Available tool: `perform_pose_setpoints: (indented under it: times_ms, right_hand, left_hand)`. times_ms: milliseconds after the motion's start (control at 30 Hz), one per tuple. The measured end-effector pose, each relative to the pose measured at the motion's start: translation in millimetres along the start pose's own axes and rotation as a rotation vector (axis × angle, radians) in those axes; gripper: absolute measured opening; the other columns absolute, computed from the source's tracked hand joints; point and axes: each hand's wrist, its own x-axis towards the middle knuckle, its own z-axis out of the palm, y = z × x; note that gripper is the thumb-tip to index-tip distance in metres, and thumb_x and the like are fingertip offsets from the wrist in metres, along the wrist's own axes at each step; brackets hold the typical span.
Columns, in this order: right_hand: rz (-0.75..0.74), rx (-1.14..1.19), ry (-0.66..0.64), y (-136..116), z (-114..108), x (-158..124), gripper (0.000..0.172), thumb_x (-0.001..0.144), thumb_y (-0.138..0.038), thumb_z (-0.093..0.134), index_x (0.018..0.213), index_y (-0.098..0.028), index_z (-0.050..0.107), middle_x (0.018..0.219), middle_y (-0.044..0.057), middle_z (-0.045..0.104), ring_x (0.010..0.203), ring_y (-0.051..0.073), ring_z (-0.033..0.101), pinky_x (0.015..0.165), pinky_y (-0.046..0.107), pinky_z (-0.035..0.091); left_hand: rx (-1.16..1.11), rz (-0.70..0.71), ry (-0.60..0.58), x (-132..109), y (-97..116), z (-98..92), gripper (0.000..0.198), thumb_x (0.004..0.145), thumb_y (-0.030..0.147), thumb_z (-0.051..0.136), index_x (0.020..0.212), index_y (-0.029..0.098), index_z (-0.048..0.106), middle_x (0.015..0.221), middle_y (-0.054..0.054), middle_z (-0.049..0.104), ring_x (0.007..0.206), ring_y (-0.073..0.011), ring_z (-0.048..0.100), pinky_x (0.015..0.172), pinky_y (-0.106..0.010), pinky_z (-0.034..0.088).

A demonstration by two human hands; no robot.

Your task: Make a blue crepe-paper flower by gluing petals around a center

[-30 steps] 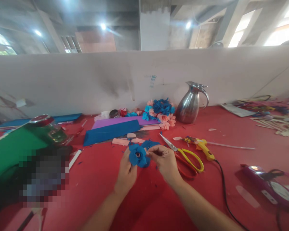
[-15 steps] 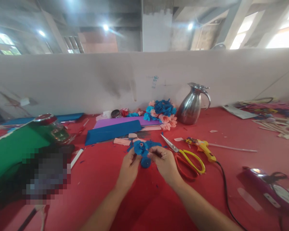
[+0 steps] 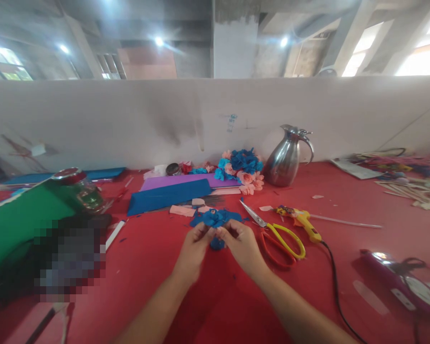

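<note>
Both hands meet over the red table, pinching a blue paper flower [image 3: 213, 217] between thumbs and fingertips. My left hand [image 3: 196, 243] is closed on its left side, and my right hand [image 3: 241, 241] is closed on its right, with the thumbs close together. The fingers partly cover the flower. Just below the fingertips a blue round piece [image 3: 217, 244] shows, partly hidden. Blue paper scraps [image 3: 233, 216] lie behind the hands. To the right of my right hand are scissors [image 3: 272, 229] with one red and one yellow handle, lying half open.
A yellow glue gun [image 3: 306, 224] with a black cord lies right of the scissors. Behind are a blue paper sheet [image 3: 168, 197], a bunch of paper flowers [image 3: 241, 167] and a steel jug [image 3: 284, 157]. A glass jar [image 3: 88, 193] stands left, a purple device [image 3: 401, 277] right.
The flower has tipped away and lies lower behind the fingers. My hands have drawn closer together, thumbs now almost touching, and cover more of the blue round piece.
</note>
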Motion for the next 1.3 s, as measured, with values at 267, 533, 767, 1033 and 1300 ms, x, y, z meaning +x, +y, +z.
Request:
perform_pose_setpoints:
  times_ms: [267, 533, 767, 1033, 1300]
  right_hand:
    - [0.041, -0.103, 0.043, 0, -2, 3, 0.025, 0.072, -0.041, 0.066, 0.077, -0.017, 0.068, 0.073, 0.003, 0.064, 0.061, 0.014, 0.054, 0.057, 0.026, 0.042]
    - [-0.070, -0.180, 0.041, 3, -5, 4, 0.022, 0.079, -0.035, 0.062, 0.067, -0.020, 0.072, 0.067, 0.003, 0.062, 0.067, 0.018, 0.055, 0.064, 0.029, 0.041]
    - [-0.048, -0.114, 0.093, 8, -7, 5, 0.019, 0.076, -0.032, 0.062, 0.064, -0.021, 0.070, 0.065, 0.002, 0.061, 0.065, 0.018, 0.055, 0.064, 0.029, 0.041]
    - [-0.033, -0.078, 0.080, -3, -9, 5, 0.020, 0.070, -0.033, 0.067, 0.055, -0.020, 0.066, 0.058, 0.000, 0.056, 0.059, 0.015, 0.049, 0.060, 0.027, 0.037]
    - [0.224, 0.251, -0.024, -10, -8, 4, 0.029, 0.060, -0.045, 0.076, 0.059, -0.017, 0.070, 0.058, -0.001, 0.059, 0.059, 0.012, 0.047, 0.058, 0.025, 0.036]
  left_hand:
    - [0.077, 0.004, 0.017, -2, 6, 3.7, 0.020, 0.070, 0.028, 0.073, 0.087, 0.019, 0.074, 0.082, -0.003, 0.073, 0.077, -0.0178, 0.062, 0.077, -0.028, 0.045]
    - [0.199, 0.014, -0.023, -2, 5, 3.0, 0.029, 0.074, 0.036, 0.070, 0.095, 0.017, 0.074, 0.090, -0.006, 0.074, 0.085, -0.0219, 0.062, 0.082, -0.031, 0.045]
    - [0.190, -0.001, -0.063, -1, 3, 0.3, 0.025, 0.073, 0.034, 0.071, 0.092, 0.019, 0.074, 0.086, -0.005, 0.072, 0.085, -0.0197, 0.060, 0.080, -0.029, 0.044]
    - [0.156, -0.025, -0.048, 2, -3, -8.2, 0.022, 0.073, 0.038, 0.070, 0.074, 0.015, 0.070, 0.075, -0.003, 0.064, 0.076, -0.0175, 0.055, 0.074, -0.028, 0.043]
    - [0.111, -0.012, 0.004, 2, -1, -6.8, 0.028, 0.069, 0.041, 0.073, 0.065, 0.015, 0.068, 0.067, -0.001, 0.059, 0.070, -0.0159, 0.052, 0.067, -0.027, 0.042]
